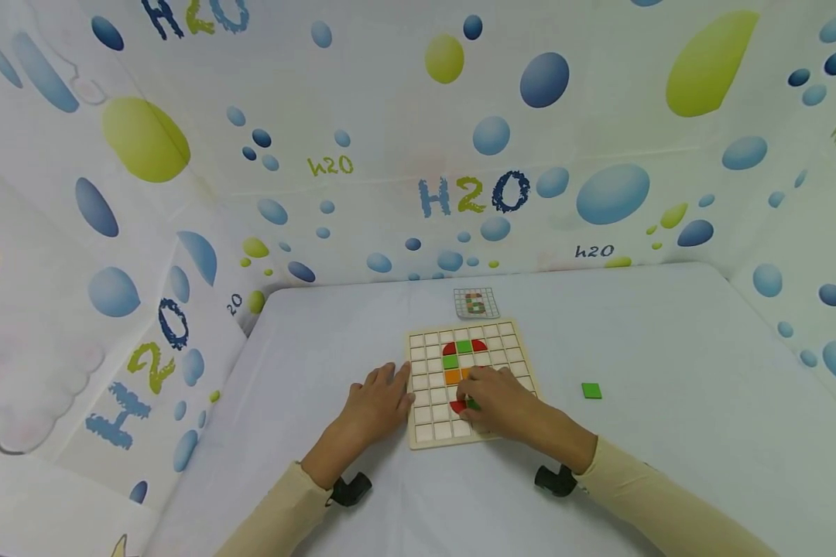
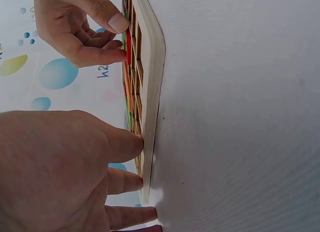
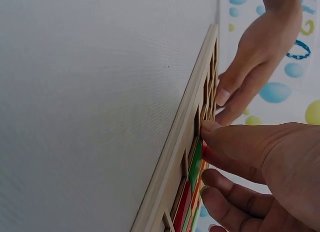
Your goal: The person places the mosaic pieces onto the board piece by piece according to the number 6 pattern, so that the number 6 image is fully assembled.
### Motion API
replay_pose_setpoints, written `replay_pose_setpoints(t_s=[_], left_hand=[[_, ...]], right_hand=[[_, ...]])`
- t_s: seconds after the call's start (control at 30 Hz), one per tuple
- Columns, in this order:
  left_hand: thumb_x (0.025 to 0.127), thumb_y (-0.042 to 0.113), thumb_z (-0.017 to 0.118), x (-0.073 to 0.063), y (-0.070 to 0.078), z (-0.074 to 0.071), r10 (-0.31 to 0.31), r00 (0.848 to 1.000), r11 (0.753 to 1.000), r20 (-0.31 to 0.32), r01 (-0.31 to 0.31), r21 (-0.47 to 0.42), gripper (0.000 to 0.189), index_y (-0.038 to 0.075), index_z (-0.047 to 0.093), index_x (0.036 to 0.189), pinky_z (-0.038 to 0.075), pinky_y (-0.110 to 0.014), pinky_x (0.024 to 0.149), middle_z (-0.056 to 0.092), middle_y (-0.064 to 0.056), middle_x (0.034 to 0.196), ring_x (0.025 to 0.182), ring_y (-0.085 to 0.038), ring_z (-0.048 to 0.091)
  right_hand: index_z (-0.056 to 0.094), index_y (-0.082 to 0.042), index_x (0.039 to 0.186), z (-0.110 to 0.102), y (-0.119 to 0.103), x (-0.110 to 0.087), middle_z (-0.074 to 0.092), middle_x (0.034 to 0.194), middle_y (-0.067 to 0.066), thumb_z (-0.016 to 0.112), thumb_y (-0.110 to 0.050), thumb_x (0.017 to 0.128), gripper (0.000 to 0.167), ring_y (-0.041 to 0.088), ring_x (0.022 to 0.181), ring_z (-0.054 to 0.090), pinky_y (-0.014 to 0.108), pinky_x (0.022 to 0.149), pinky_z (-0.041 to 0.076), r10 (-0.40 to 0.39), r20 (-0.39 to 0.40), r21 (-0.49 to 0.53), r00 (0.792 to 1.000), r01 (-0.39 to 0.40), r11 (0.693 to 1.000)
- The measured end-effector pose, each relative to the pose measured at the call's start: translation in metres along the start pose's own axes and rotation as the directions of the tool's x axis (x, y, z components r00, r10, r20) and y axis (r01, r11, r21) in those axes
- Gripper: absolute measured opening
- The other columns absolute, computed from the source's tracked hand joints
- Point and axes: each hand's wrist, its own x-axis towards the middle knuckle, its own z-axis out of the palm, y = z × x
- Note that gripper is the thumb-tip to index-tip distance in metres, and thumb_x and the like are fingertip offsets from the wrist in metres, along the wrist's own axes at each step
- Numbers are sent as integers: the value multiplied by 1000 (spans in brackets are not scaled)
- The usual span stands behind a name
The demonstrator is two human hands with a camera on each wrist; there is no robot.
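A wooden grid board [image 1: 421, 435] lies on the table with colored tiles set in its cells: green, orange and red. My right hand [image 1: 498, 398] is over the board's lower middle, thumb and forefinger pinching a red rounded tile [image 2: 129, 46] at its cell. Beside that red piece sits a green tile [image 3: 195, 159], partly covered by the hand in the head view. With fingers extended, my left hand [image 1: 379, 402] rests against the board's left edge, its fingertips [image 2: 135, 144] touching the frame. Some of the tiles under the right hand are hidden.
A loose green square tile [image 1: 591, 391] lies on the table right of the board. Behind the board is a small pattern card [image 1: 476, 302] showing a colored grid design. A white curtain [image 1: 390, 100] with blue and lime dots surrounds the table.
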Motion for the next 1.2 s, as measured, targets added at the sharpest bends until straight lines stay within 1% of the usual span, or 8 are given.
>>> replay_pose_setpoints(t_s=[0.17,0.3,0.57,0.8,0.9,1.03,1.13,1.2], left_hand=[[112,34,51,1,-2,2,6,1000,1000,-7,-6,-24,58,8,41,162,45,-66,106,43,-22,161,148,-41,44],[112,34,50,0,-2,2,9,1000,999,-7,-9,-38,57,8,41,162,44,-66,106,43,-23,161,148,-41,44],[112,35,51,-2,-1,-1,18,1000,999,-16,-19,-42,58,7,41,162,44,-67,106,43,-24,160,147,-43,44],[112,33,51,-1,-1,-1,12,1000,1000,-23,-13,-27,57,7,42,161,45,-67,105,44,-23,160,147,-41,45],[112,33,51,-1,0,-1,10,1000,1000,-21,-10,-29,57,7,42,162,45,-67,106,44,-23,160,147,-42,45],[111,33,51,-2,-1,0,15,999,999,-30,-16,-29,57,6,41,162,44,-67,106,45,-24,159,146,-43,45],[111,33,51,-2,-1,0,16,999,999,-34,-17,-33,57,6,42,161,44,-68,105,45,-25,158,146,-43,46],[111,34,52,-2,-1,-1,14,999,999,-30,-15,-37,58,6,42,161,44,-68,105,45,-25,159,146,-43,46]], right_hand=[[76,-20,111,2,1,0,63,97,-6,86,-28,90,24,13,93,59,37,83,46,-16,-11,-8,1000,15,1000],[77,-21,109,3,1,-1,59,92,-8,86,-27,90,22,11,89,56,34,79,43,-19,-14,-5,1000,19,1000],[78,-20,108,2,2,-1,62,94,-7,86,-27,91,21,14,96,60,36,82,44,-4,-9,3,1000,4,1000],[78,-19,106,1,4,-1,63,95,-6,87,-28,90,20,15,96,62,38,84,46,-1,-19,2,1000,1,1000],[78,-18,108,-2,5,-2,65,100,-4,86,-27,90,21,16,100,64,40,86,46,11,-19,13,1000,-11,1000],[77,-16,111,-8,10,-6,66,102,-2,86,-26,90,25,17,100,63,41,86,47,21,-30,28,999,-20,999],[77,-16,114,-12,18,-8,66,103,-2,86,-28,91,28,15,96,61,40,87,48,54,-33,31,998,-53,998],[77,-17,118,-14,24,-10,67,107,-2,86,-29,91,31,15,96,59,40,88,48,89,-30,36,996,-88,995]])
